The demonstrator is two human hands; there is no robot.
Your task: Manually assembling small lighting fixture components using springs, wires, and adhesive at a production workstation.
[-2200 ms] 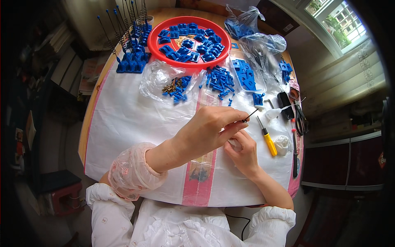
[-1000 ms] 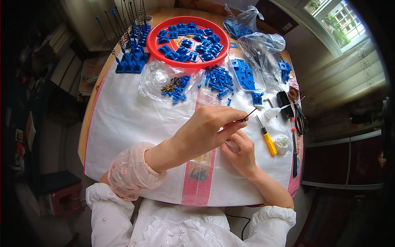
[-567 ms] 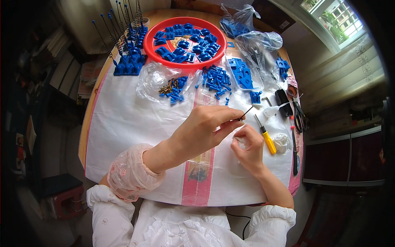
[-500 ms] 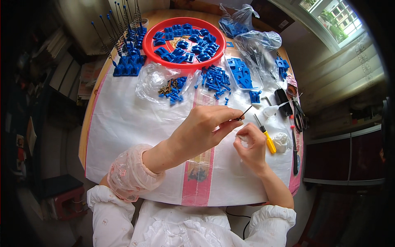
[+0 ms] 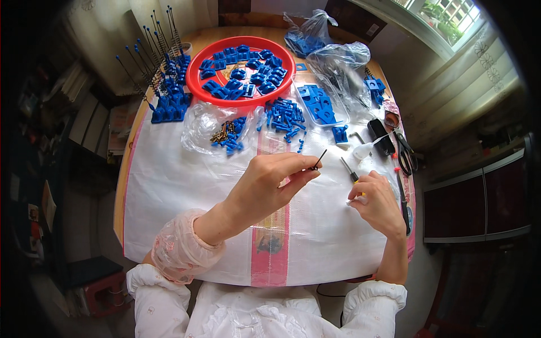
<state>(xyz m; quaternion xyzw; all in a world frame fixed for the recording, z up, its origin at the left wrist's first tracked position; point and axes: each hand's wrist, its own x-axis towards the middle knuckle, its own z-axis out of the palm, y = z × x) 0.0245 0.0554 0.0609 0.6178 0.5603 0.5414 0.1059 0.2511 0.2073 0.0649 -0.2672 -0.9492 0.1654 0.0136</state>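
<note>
My left hand [image 5: 270,181] reaches across the white woven sheet [image 5: 180,191] and pinches a thin black pin [image 5: 319,159] between thumb and fingertips, its tip pointing up and to the right. My right hand [image 5: 378,198] lies just right of it, fingers curled down over the handle of a yellow-handled screwdriver [image 5: 347,168]. Only the screwdriver's metal shaft and a sliver of yellow show past the fingers. A gap of bare sheet separates the two hands.
A red round tray [image 5: 194,84] of blue plastic parts stands at the back, with blue bases holding black spring rods [image 5: 169,104] to its left. Loose blue pegs [image 5: 284,115], a clear bag of small screws [image 5: 224,134], more bags and scissors [image 5: 407,159] lie around.
My right hand has slid right, from beside my left hand onto the screwdriver's yellow handle, covering it. My left hand keeps the black pin in nearly the same place.
</note>
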